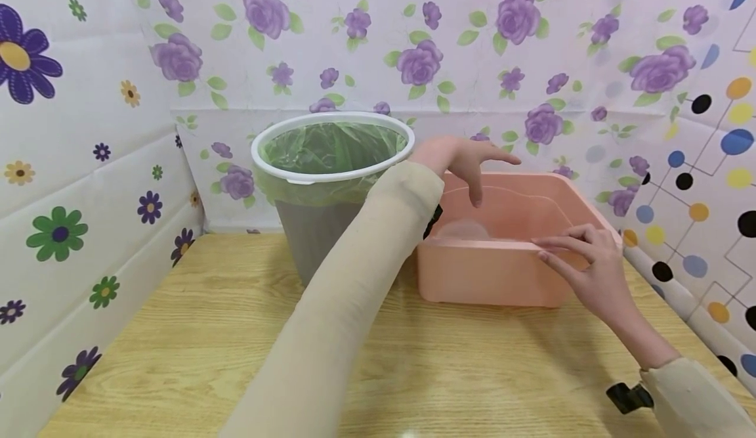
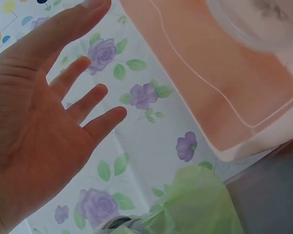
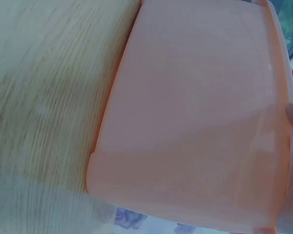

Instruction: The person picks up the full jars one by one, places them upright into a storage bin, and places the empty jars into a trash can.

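Observation:
A pink plastic basin [image 1: 490, 274] stands on the table, right of a grey trash can [image 1: 319, 228] with a green liner. My left hand [image 1: 466, 159] is over the basin's back left part, fingers spread and holding nothing; its palm [image 2: 39, 126] shows in the left wrist view. My right hand [image 1: 596, 270] pinches the basin's front rim near the right corner, thumb outside and fingers over the edge. Inside the basin lies a clear round plastic container [image 2: 254, 24], partly out of frame in the left wrist view; the front wall hides its lower part in the head view.
The can's white ring [image 1: 333, 176] clamps the green liner [image 1: 331, 146] and stands higher than the basin. Flowered sheets [image 1: 354, 50] close off the back and sides. Wood-grain table [image 1: 195, 333] runs in front of the can and basin.

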{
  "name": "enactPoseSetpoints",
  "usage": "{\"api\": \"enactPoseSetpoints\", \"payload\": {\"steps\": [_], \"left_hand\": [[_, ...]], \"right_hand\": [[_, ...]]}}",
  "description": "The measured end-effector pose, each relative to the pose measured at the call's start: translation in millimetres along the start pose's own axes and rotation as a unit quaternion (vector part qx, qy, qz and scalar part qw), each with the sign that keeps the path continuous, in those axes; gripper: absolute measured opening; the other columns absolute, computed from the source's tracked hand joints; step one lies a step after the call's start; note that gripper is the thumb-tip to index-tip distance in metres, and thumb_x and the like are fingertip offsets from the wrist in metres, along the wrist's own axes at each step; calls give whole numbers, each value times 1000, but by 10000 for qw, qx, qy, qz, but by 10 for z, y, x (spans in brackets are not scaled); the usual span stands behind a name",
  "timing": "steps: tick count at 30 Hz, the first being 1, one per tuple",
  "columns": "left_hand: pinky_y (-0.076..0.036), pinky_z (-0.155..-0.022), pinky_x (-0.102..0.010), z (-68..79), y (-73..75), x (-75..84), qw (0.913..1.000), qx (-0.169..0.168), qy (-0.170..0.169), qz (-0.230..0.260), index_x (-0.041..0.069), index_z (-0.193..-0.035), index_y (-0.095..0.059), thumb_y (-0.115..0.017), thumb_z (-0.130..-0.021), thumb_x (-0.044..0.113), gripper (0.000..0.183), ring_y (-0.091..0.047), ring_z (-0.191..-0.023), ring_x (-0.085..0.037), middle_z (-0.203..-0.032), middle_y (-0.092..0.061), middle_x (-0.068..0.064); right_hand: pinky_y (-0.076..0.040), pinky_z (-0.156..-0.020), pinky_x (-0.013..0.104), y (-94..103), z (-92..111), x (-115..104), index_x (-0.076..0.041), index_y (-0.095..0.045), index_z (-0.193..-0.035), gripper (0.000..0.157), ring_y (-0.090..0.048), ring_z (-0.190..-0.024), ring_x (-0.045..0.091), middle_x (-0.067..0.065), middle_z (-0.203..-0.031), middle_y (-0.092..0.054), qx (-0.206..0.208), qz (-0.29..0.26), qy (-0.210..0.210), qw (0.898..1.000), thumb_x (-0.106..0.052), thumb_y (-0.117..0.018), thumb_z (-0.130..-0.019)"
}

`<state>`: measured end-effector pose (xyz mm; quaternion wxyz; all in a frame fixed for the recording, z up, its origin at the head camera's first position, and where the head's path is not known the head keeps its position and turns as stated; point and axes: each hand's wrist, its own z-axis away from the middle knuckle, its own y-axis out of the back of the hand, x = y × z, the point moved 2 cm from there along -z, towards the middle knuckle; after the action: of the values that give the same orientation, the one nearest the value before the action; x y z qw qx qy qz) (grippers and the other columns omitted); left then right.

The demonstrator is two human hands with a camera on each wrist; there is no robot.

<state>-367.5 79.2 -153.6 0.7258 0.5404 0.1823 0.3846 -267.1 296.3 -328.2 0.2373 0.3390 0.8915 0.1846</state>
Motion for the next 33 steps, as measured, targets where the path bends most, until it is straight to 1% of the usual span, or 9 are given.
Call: {"api": "enactPoseSetpoints", "payload": {"steps": [4,12,17,19,23,29,33], "left_hand": [[-24,-127,-39,33,13,16,10000,-37,76,-15,55,-152,-10,-75,-88,27,95,13,-155,-10,-167,12,15],[-24,-127,-40,96,32,13,9995,60,-125,-277,50,-155,-10,-74,-89,28,95,11,-156,-13,-168,9,11],[-24,-126,-40,130,37,-2,9990,83,-143,-405,51,-154,-10,-73,-89,27,94,10,-156,-13,-168,7,12],[-24,-126,-40,142,30,0,9986,101,-192,-472,50,-155,-10,-74,-89,26,94,10,-156,-13,-168,6,12],[-26,-126,-39,167,2,25,9972,129,-402,-609,47,-156,-12,-73,-90,23,93,7,-156,-14,-168,3,11],[-32,-120,-35,225,-36,29,9961,69,-408,-777,51,-154,-15,-71,-91,22,88,2,-156,-12,-167,0,14],[-31,-122,-36,293,-55,-17,9948,139,-531,-857,48,-155,-18,-69,-92,22,85,-1,-156,-14,-168,-3,12]], "right_hand": [[-22,-78,26,-2,-22,5,-11,-80,-97,30,-34,-90,-2,2,-93,-58,-84,21,-23,10000,3,-83,-71],[-22,-78,24,-16,-33,14,-12,-80,-97,30,-34,-91,-2,2,-93,-58,-95,3,-18,10000,3,-83,-71],[-22,-78,24,-32,-43,14,-11,-80,-97,31,-35,-92,-2,2,-94,-58,-116,-56,-13,9999,5,-83,-70],[-22,-78,24,-37,-40,15,-11,-80,-97,31,-35,-92,-2,2,-94,-58,-132,-76,-9,9999,5,-83,-70],[-21,-77,23,-36,-14,31,-11,-80,-97,33,-35,-91,-1,2,-94,-58,-112,-88,18,9999,6,-83,-69],[-21,-80,21,-37,25,83,-11,-80,-96,34,-35,-92,-1,3,-94,-59,12,-96,60,9999,5,-84,-67],[-22,-80,22,-35,4,64,-12,-80,-97,33,-35,-93,-3,0,-94,-58,21,-93,-38,9999,4,-84,-68]]}}
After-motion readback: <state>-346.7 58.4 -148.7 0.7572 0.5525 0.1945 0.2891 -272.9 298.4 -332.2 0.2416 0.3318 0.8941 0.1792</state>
